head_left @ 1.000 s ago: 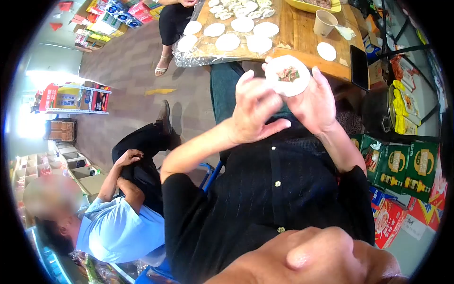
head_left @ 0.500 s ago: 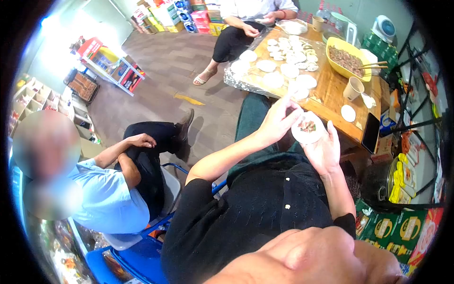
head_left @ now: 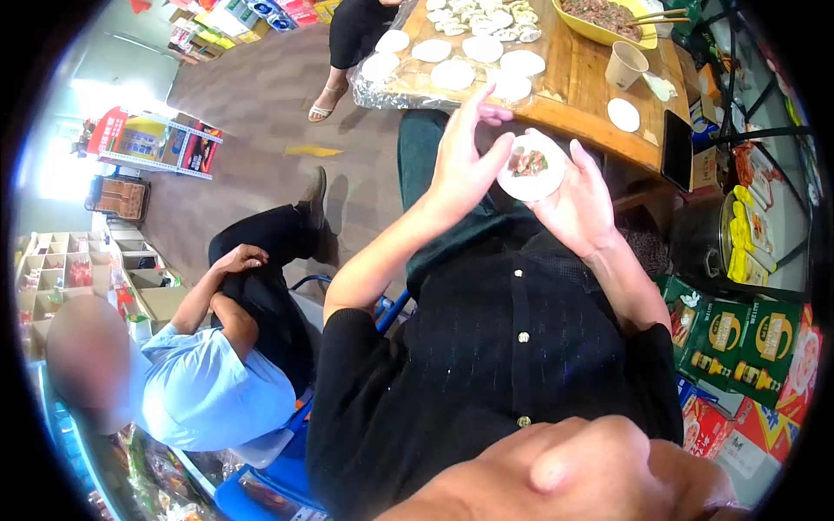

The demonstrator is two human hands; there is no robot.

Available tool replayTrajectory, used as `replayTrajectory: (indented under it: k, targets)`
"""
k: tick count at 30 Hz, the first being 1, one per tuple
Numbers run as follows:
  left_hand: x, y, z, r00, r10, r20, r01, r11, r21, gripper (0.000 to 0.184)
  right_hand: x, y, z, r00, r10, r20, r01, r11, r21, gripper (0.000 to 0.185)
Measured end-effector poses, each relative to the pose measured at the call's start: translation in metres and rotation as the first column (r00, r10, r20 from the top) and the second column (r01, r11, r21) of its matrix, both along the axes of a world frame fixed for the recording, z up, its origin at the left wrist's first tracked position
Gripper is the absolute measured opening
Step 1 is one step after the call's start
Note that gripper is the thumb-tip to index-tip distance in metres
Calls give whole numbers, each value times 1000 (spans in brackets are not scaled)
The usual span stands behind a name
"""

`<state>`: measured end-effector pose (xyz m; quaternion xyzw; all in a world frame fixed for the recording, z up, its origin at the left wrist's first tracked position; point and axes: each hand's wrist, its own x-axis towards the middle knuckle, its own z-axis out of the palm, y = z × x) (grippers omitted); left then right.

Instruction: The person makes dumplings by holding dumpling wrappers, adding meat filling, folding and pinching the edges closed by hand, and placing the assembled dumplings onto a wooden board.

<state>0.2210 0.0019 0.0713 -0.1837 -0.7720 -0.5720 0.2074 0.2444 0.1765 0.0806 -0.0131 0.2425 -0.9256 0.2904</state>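
A round white dumpling wrapper (head_left: 540,185) with a small heap of meat filling (head_left: 527,162) in its middle lies on the fingers and palm of my right hand (head_left: 580,198), which holds it from beneath and the right. My left hand (head_left: 465,161) is open at the wrapper's left side, its fingers spread and its thumb near the edge; I cannot tell whether the thumb touches it. Beyond my hands is the wooden table (head_left: 580,120). Flat wrappers (head_left: 453,75) lie there in front of folded dumplings (head_left: 486,19). A yellow bowl (head_left: 599,35) of meat filling with chopsticks (head_left: 658,16) stands farther back.
On the table are a paper cup (head_left: 625,66), a single wrapper (head_left: 623,115) and a dark phone (head_left: 678,150) at the right edge. A seated person in a light blue shirt (head_left: 217,391) is at my left. Another person's leg (head_left: 341,65) shows beyond the table. Shelving and packages (head_left: 756,343) stand at right.
My left hand has come away from the wrapper's upper left edge and its fingers have spread. The view has shifted, and the far person's upper body has left it. My right hand still holds the wrapper.
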Motion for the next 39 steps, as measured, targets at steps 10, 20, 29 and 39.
replayTrajectory:
  k: [10, 20, 29, 39]
  targets:
    - [42, 5, -13, 703, -324, -633, -132, 816, -563, 40, -7, 4, 6, 1000, 22, 18, -22, 1000, 6, 64]
    - [37, 9, -1, 808, -154, -569, -137, 890, -435, 63, 3, -5, 4, 994, -94, -52, 95, 995, 20, 83]
    - [38, 17, 1, 832, -113, -543, -231, 819, -525, 64, 9, -6, -2, 994, -82, -68, 80, 996, -37, 73]
    - [40, 27, 2, 844, -95, -528, -261, 787, -558, 63, 9, -2, -10, 987, -113, -117, 113, 994, -8, 63]
